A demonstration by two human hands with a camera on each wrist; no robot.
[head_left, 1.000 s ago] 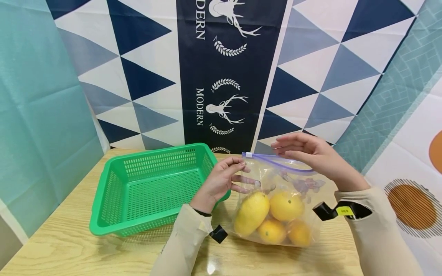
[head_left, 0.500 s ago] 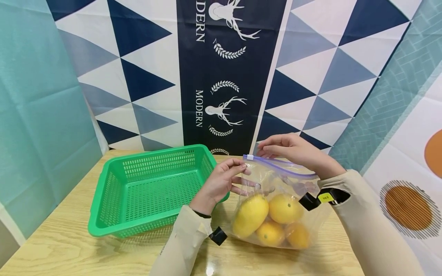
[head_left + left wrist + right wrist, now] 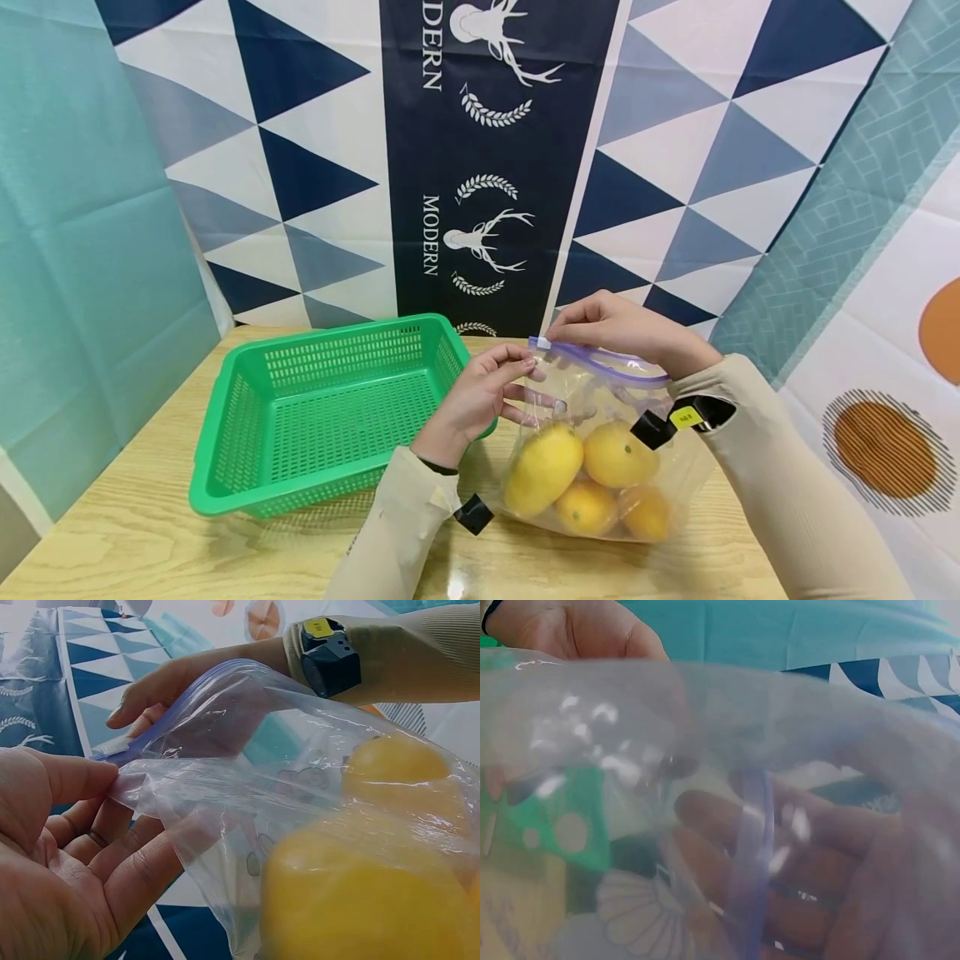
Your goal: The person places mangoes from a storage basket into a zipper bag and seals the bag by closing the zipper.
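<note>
A clear zip bag (image 3: pixel 600 400) stands on the table, with a purple seal and a white slider (image 3: pixel 543 342) at its upper left corner. Inside it are a large yellow mango-like fruit (image 3: pixel 546 471) and several rounder yellow-orange fruits (image 3: pixel 587 506). My left hand (image 3: pixel 483 396) pinches the bag's left edge just below the slider between thumb and index finger, the other fingers spread behind the plastic. My right hand (image 3: pixel 622 329) reaches over the bag's top, thumb and index finger closed together at the slider. Through the plastic, the right wrist view shows that hand's fingers (image 3: pixel 802 877) blurred.
Left of the bag, a green perforated plastic basket (image 3: pixel 217 467) sits on the wooden table (image 3: pixel 135 533). A patterned cloth (image 3: pixel 480 150) hangs behind the table, a teal curtain (image 3: pixel 97 225) at the left, and a white cloth with round prints (image 3: pixel 885 367) at the right.
My right hand has moved left along the bag's top to the slider, its fingers coming together there. My left hand keeps its pinch on the bag's edge.
</note>
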